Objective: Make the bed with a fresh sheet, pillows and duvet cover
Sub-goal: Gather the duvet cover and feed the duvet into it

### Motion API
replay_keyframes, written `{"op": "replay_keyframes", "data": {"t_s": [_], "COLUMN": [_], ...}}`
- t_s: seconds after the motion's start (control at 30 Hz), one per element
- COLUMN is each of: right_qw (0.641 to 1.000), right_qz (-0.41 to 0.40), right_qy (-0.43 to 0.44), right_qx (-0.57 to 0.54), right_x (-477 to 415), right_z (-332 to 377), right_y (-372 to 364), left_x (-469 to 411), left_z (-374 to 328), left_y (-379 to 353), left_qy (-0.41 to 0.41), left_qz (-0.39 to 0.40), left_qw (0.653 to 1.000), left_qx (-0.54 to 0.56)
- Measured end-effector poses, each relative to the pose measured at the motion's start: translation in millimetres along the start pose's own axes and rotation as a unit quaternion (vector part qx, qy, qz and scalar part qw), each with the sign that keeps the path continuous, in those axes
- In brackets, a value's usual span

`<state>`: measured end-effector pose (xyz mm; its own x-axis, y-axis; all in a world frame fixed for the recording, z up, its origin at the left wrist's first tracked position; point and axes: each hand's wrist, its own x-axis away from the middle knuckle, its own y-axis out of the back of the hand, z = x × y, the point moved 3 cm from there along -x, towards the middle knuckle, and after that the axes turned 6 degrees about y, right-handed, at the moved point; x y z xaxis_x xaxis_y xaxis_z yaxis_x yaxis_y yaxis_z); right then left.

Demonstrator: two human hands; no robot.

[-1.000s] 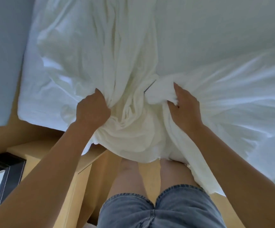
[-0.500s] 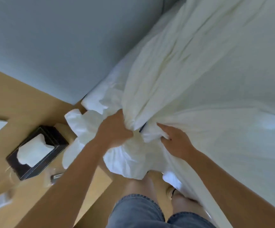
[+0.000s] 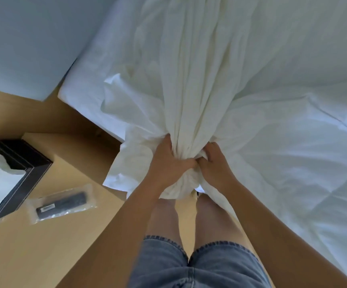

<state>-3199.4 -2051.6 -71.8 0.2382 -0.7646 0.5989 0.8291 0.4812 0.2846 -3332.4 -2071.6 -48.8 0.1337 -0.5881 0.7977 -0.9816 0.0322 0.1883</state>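
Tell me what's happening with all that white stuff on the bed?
A person is standing beside the bed, making it. Their left hand and right hand grip a bunched-up white cloth close together at the bed's edge, and the cloth stretches away across it. A quilted duvet lies to the right. On the wooden bedside table sit a tissue box and a bagged remote.
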Motion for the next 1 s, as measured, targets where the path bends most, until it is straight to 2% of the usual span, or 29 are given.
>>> {"op": "replay_keyframes", "data": {"t_s": [0.1, 0.17, 0.23, 0.27, 0.3, 0.37, 0.43, 0.53, 0.6, 0.67, 0.73, 0.83, 1.0], "right_qw": [0.979, 0.941, 0.912, 0.913, 0.925, 0.949, 0.943, 0.924, 0.914, 0.909, 0.909, 0.905, 0.883], "right_qz": [0.094, 0.175, 0.22, 0.223, 0.201, 0.098, 0.036, 0.023, 0.016, 0.022, 0.03, 0.045, 0.033], "right_qy": [-0.015, -0.015, -0.014, -0.011, -0.015, -0.048, -0.078, -0.097, -0.105, -0.108, -0.111, -0.119, -0.143], "right_qx": [-0.178, -0.289, -0.346, -0.341, -0.323, -0.295, -0.321, -0.37, -0.392, -0.402, -0.401, -0.406, -0.445], "right_x": [2.2, 5.4, 7.0, 6.4, 5.1, -1.7, -5.8, -8.2, -7.6, -6.8, -6.8, -7.6, -7.7], "right_z": [2.4, 0.6, 1.6, 2.9, 3.7, -0.5, -3.5, -14.8, -22.5, -26.4, -27.6, -27.7, -29.4], "right_y": [3.4, 11.8, 16.8, 14.6, 10.2, 1.0, -4.8, -3.4, -1.2, -1.2, -0.3, 2.2, 2.2], "left_x": [2.3, 3.3, 1.9, 1.5, 1.1, 0.6, -0.3, -5.2, -8.9, -11.7, -16.4, -26.5, -32.4], "left_z": [-0.8, -4.7, -6.5, -6.3, -5.4, -3.0, -0.9, 5.4, 10.7, 11.9, 12.6, 11.5, 10.8], "left_y": [-0.3, 1.6, 1.5, 0.6, -1.1, -3.6, -3.4, -1.9, -4.1, -11.6, -18.0, -20.4, -22.3], "left_qy": [0.057, 0.072, 0.091, 0.102, 0.109, 0.117, 0.121, 0.149, 0.119, 0.058, 0.041, 0.059, 0.095], "left_qz": [0.082, 0.132, 0.164, 0.17, 0.17, 0.158, 0.123, 0.027, -0.064, -0.112, -0.121, -0.125, -0.078], "left_qw": [0.993, 0.981, 0.967, 0.962, 0.959, 0.954, 0.954, 0.952, 0.974, 0.991, 0.992, 0.99, 0.992], "left_qx": [0.056, 0.126, 0.172, 0.186, 0.2, 0.228, 0.244, 0.265, 0.181, 0.054, 0.011, -0.01, 0.014]}}
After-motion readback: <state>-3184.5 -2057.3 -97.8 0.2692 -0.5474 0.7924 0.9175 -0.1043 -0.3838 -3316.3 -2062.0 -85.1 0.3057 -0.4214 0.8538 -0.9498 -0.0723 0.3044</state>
